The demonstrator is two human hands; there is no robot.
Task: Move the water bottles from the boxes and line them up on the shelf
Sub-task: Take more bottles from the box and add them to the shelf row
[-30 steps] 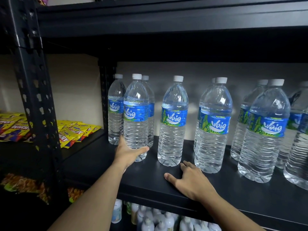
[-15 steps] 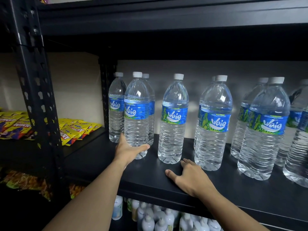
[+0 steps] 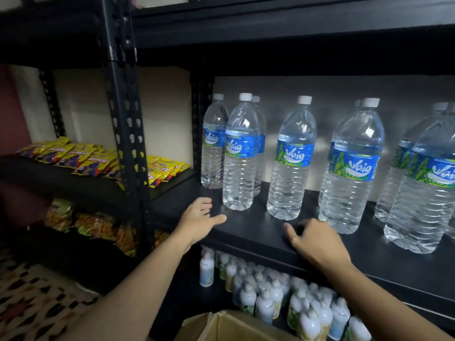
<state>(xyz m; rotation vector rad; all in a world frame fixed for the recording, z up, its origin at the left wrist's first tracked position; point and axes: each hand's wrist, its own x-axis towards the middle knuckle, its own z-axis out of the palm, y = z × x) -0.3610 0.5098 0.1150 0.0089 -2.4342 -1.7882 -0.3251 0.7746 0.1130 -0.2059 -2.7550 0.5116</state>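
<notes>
Clear plastic water bottles with blue-and-green labels and white caps stand upright on the black metal shelf, running from ten o'clock to three o'clock of the view. The front-left bottle stands free, apart from its neighbour.

The left hand lies at seven o'clock of that bottle's base, just beside it and seemingly not touching. Its fingers are loose, its thumb is stretched out, and it holds nothing. The right hand rests on the shelf near the front edge, at six o'clock of the neighbour, fingers lightly curled round nothing.

I judge one placing done and a fetch due next. That calls for both hands to drop to the brown cardboard box at six o'clock, whose contents are hidden.

Bare shelf shows along the front lip and in the gaps between bottles. The perforated black upright at nine o'clock bounds the row. A careless elbow near the front edge could topple a bottle.
</notes>
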